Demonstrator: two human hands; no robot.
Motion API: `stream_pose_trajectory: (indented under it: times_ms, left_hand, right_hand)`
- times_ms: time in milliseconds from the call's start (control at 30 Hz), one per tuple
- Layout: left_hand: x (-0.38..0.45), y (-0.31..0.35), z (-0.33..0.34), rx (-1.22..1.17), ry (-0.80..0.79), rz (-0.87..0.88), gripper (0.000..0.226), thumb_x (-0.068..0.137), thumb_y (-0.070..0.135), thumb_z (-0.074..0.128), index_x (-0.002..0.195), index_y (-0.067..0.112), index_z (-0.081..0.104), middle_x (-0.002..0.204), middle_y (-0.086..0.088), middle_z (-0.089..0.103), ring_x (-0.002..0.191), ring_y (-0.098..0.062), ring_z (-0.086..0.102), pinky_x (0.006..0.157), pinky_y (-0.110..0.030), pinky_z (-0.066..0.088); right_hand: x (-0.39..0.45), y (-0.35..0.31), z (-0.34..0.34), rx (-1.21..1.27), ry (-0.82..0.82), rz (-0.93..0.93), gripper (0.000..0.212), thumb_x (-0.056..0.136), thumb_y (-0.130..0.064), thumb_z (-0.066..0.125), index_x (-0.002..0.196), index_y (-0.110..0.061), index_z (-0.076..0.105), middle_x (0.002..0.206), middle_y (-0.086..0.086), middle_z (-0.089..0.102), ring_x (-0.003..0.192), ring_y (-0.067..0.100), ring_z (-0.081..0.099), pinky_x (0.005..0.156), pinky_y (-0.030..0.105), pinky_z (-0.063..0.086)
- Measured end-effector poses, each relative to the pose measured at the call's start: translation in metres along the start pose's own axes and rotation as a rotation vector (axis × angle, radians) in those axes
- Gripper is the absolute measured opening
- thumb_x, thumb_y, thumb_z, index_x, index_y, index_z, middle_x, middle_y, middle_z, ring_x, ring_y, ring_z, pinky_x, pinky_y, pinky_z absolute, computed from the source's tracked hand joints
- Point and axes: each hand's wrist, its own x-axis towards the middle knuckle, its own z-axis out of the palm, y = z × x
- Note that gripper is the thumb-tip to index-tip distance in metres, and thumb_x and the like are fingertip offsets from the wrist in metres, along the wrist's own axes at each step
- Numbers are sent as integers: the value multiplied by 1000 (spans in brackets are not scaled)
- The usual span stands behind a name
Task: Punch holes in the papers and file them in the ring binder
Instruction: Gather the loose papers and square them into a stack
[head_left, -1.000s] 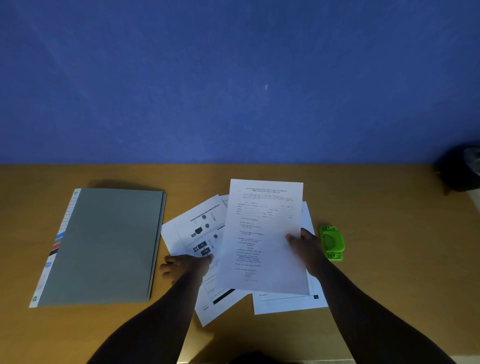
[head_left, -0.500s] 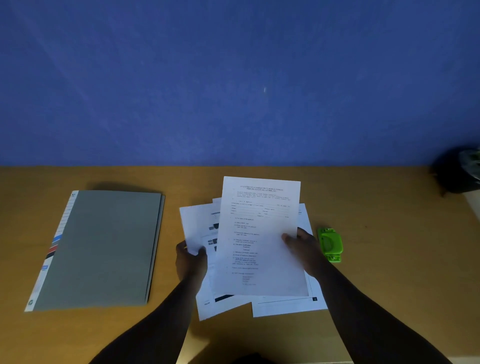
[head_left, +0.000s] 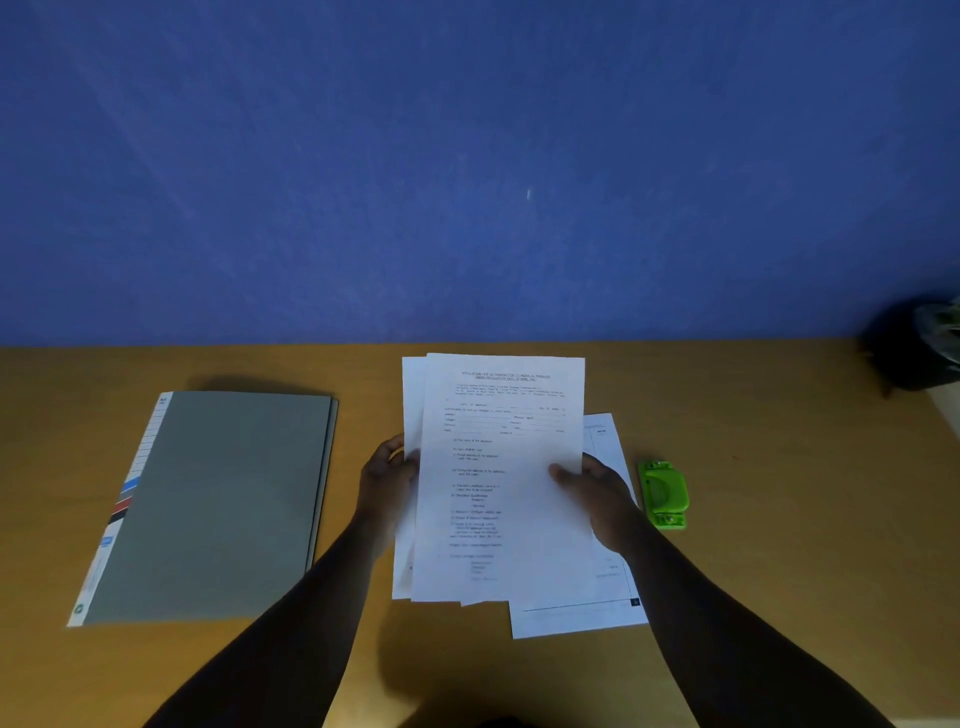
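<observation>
I hold a small stack of printed white papers (head_left: 493, 467) lifted above the wooden table. My left hand (head_left: 387, 480) grips the stack's left edge and my right hand (head_left: 597, 491) grips its right edge, thumb on top. Another sheet (head_left: 605, 597) lies flat on the table under my right hand, partly hidden by the stack. A closed grey ring binder (head_left: 218, 499) lies to the left of my left hand. A small green hole punch (head_left: 664, 493) sits on the table just right of my right hand.
The wooden table (head_left: 805, 519) runs up to a blue wall (head_left: 467, 156) behind. A dark object (head_left: 914, 343) stands at the table's far right edge. Lighting is dim.
My left hand picked the left sheets off the table and brought them under the sheet in my right hand. The stack now stands squarer and higher.
</observation>
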Motion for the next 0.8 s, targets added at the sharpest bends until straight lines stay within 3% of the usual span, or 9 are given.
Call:
stream_pose_trajectory:
  times_ms: [200, 300, 400, 467, 533, 600, 700, 800]
  left_hand:
    - [-3, 7, 6, 2, -110, -24, 29, 97, 12, 59, 123, 24, 62, 107, -5, 76, 91, -26, 73, 65, -33, 58]
    - [-5, 5, 8, 70, -124, -14, 24, 99, 25, 57, 120, 20, 66, 104, -5, 76, 100, -32, 71, 76, -39, 56]
    - [-12, 6, 12, 109, -152, 10, 43, 104, 48, 38, 109, 21, 71, 99, -1, 77, 92, -24, 74, 70, -33, 57]
    - [-14, 6, 16, 110, -206, 40, 51, 103, 54, 32, 112, 22, 71, 103, 0, 77, 91, -20, 75, 74, -34, 59]
    - [-14, 6, 19, 176, -221, 93, 39, 100, 48, 49, 115, 18, 68, 111, -4, 75, 97, -21, 73, 85, -41, 59]
    - [-11, 3, 23, 207, -171, 111, 24, 95, 30, 64, 114, 16, 68, 114, -6, 74, 96, -21, 73, 87, -42, 59]
    - [-11, 2, 28, 219, -112, 114, 16, 96, 22, 63, 111, 17, 68, 109, -2, 74, 94, -22, 73, 82, -38, 60]
    - [-11, 4, 36, 222, -84, 96, 13, 99, 25, 59, 107, 20, 68, 104, 1, 74, 92, -20, 72, 77, -34, 59]
  right_hand:
    - [2, -1, 1, 1, 57, -14, 24, 81, -17, 78, 105, -15, 72, 104, 7, 74, 100, 32, 69, 90, 48, 56]
    - [0, -4, 1, -27, 109, -46, 29, 79, -20, 80, 105, -18, 67, 102, 7, 74, 94, 28, 70, 84, 44, 58]
    - [-1, -5, 2, -5, 166, -57, 46, 74, -20, 84, 113, -23, 59, 101, 6, 73, 93, 27, 70, 83, 45, 57]
    - [-2, -6, 3, 49, 186, -57, 53, 74, -18, 84, 117, -27, 54, 101, 4, 71, 93, 25, 68, 80, 40, 55]
    - [-2, -6, 2, 72, 188, -44, 55, 73, -18, 85, 118, -25, 55, 102, 4, 70, 94, 25, 68, 75, 33, 54]
    - [-1, -6, 0, 72, 165, -29, 50, 72, -20, 86, 116, -18, 62, 103, 5, 73, 94, 26, 70, 76, 36, 57]
    - [-3, -7, -2, 47, 98, -24, 36, 77, -18, 82, 110, -14, 69, 104, 5, 75, 94, 27, 72, 80, 40, 59]
    - [-10, -11, -6, -152, 45, -41, 18, 87, -15, 70, 105, -15, 68, 89, -2, 71, 71, 14, 63, 53, 20, 48]
